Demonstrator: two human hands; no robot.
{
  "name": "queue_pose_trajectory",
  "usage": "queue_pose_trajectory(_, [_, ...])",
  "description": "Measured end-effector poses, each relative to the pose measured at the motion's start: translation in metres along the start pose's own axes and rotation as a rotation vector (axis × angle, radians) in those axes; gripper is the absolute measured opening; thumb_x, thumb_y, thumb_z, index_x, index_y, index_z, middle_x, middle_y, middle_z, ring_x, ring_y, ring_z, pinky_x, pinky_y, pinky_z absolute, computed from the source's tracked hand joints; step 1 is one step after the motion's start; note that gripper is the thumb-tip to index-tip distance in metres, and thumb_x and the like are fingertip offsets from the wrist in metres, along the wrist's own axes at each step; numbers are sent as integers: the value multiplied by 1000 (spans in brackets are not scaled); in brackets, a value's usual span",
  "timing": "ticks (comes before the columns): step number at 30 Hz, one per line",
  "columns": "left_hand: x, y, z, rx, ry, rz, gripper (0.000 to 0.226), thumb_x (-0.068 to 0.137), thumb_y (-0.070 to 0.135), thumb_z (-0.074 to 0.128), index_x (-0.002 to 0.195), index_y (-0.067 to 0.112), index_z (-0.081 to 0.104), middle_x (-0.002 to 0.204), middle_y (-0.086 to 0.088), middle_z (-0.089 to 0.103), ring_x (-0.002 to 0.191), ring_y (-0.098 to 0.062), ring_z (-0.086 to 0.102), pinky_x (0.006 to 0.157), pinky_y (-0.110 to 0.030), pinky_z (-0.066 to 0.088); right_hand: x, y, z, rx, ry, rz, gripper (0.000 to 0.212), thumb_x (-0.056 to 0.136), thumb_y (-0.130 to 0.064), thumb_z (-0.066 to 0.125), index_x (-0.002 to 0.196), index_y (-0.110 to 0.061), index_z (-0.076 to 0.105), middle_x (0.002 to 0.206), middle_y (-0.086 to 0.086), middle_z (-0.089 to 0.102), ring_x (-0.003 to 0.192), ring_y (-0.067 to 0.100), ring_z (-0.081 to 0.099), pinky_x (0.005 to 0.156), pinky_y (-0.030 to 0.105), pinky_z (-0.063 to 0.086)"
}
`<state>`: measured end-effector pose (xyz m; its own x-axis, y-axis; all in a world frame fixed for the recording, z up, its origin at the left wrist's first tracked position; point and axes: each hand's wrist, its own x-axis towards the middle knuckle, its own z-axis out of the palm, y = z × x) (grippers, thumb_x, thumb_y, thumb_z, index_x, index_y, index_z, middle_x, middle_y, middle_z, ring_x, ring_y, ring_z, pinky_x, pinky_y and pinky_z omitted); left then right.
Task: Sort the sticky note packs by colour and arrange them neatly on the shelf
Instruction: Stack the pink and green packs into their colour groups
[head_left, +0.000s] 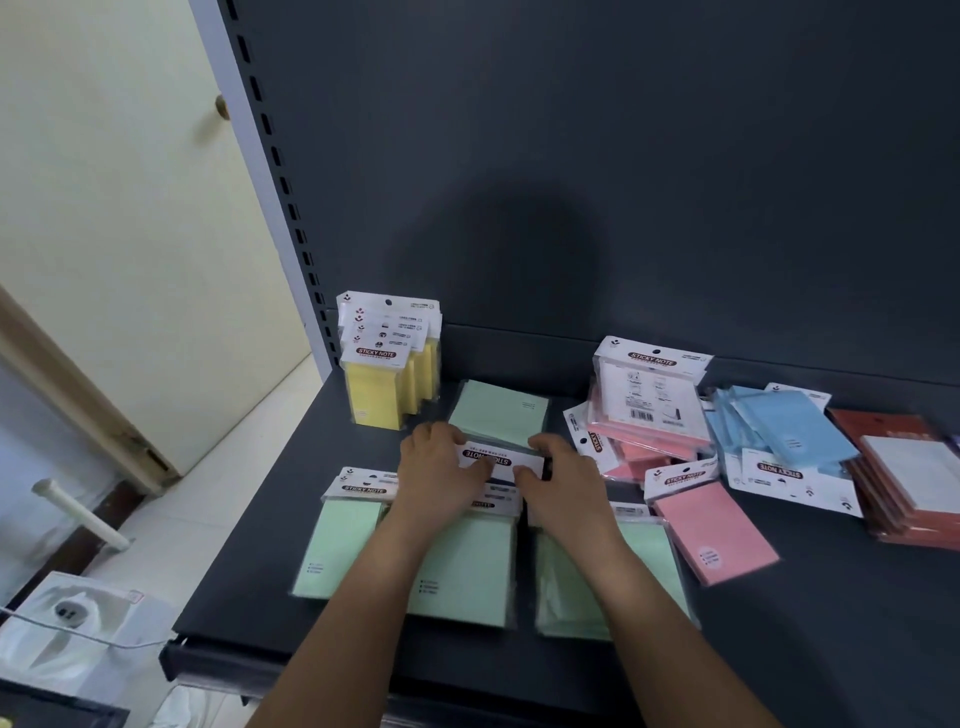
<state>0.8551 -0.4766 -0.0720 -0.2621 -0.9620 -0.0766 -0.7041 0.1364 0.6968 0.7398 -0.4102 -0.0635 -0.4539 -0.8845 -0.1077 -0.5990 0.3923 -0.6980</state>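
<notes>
The left hand (441, 467) and right hand (561, 478) pinch the white header, reading "STICKY NOTE" upside down, of a pale-green plastic-wrapped sticky note pack (498, 413). It lies mid-way across the dark grey metal shelf (779, 623), just right of upright yellow sticky note packs (384, 384).

free: bare shelf (831, 623) front right | blocked left: upright yellow packs (387, 384) | blocked right: pink (649, 415), blue (779, 426), red piles (904, 483) | front: green packs (337, 545)
</notes>
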Motion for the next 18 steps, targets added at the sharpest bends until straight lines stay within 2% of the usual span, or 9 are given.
queue_pose_trajectory(3, [10,-1,-3,-298,47,-65,27,86,24,63,108,12,54,122,-9,45,113,-23,45,98,-31,36,3,-1,-2,301,67,53,32,88,-10,55,119,-12,56,119,4,58,113,19,51,100,32,40])
queue_pose_trajectory(5, [12,3,-6,-483,137,-74,9,87,21,63,93,18,57,113,-8,54,102,-20,53,91,-30,41,4,-2,-4,427,124,64,25,88,-6,55,111,-13,61,112,6,60,106,19,56,96,30,43])
queue_pose_trajectory(6, [12,6,-8,-548,189,-82,7,86,18,63,84,20,57,104,-6,57,96,-19,54,85,-28,42,4,-3,-6,485,146,59,23,88,-6,55,108,-14,63,109,7,61,101,18,57,94,28,44])
queue_pose_trajectory(8, [12,11,-10,-698,264,-124,18,85,10,64,73,19,53,85,-4,57,83,-19,52,75,-28,42,3,-6,-9,585,176,27,20,88,-6,56,102,-16,66,104,5,62,91,10,59,88,21,44])
queue_pose_trajectory(10, [13,13,-13,-889,291,-184,26,83,4,63,68,17,48,74,-6,50,76,-21,48,72,-31,42,1,-8,-13,662,191,-16,19,89,-6,57,95,-21,66,99,-1,64,83,-3,59,81,12,43])
queue_pose_trajectory(12, [13,15,-16,-1052,296,-200,32,83,-2,60,65,18,43,72,-7,44,74,-22,44,71,-33,41,-3,-9,-16,691,186,-75,22,88,-6,59,88,-26,67,95,-5,64,80,-7,59,77,9,45])
queue_pose_trajectory(14, [10,21,-20,-1165,308,-155,34,84,-7,56,66,17,41,70,-4,42,71,-20,44,67,-30,41,-7,-7,-17,673,174,-116,26,87,-5,61,84,-30,67,94,-4,66,82,-2,62,77,11,46])
queue_pose_trajectory(16, [4,30,-25,-1264,313,-68,32,86,-10,53,72,17,41,73,0,49,68,-13,51,65,-26,45,-10,-5,-17,661,162,-131,26,86,-4,62,82,-30,67,90,-1,69,82,5,64,74,14,48])
queue_pose_trajectory(18, [-2,38,-33,-1339,277,21,29,87,-9,52,78,18,44,77,3,58,66,-7,56,62,-20,50,-15,-6,-19,675,161,-154,25,85,-3,62,80,-26,67,84,-1,69,75,2,62,69,11,46])
